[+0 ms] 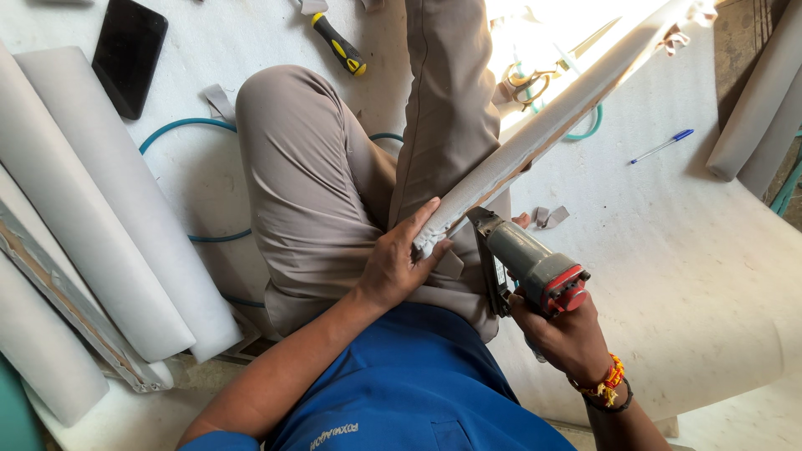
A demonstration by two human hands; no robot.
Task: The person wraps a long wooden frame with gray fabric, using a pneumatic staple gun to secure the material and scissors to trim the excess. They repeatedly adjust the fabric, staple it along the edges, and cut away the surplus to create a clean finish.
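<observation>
A long wooden strip wrapped in white fabric (551, 125) slants from my lap up to the top right. My left hand (403, 260) grips its near end, pressing the folded fabric against the wood. My right hand (561, 332) holds a grey pneumatic staple gun (525, 266) with a red rear cap. The gun's nose touches the strip's underside just right of my left fingers. I sit cross-legged in beige trousers (334, 192) and a blue shirt.
Several fabric-wrapped strips (109, 225) lie at the left, more (756, 108) at the top right. A black phone (128, 55), a yellow-black screwdriver (338, 44), scissors (528, 83), a blue pen (664, 145) and a teal air hose (180, 125) lie on the white foam sheet (685, 250).
</observation>
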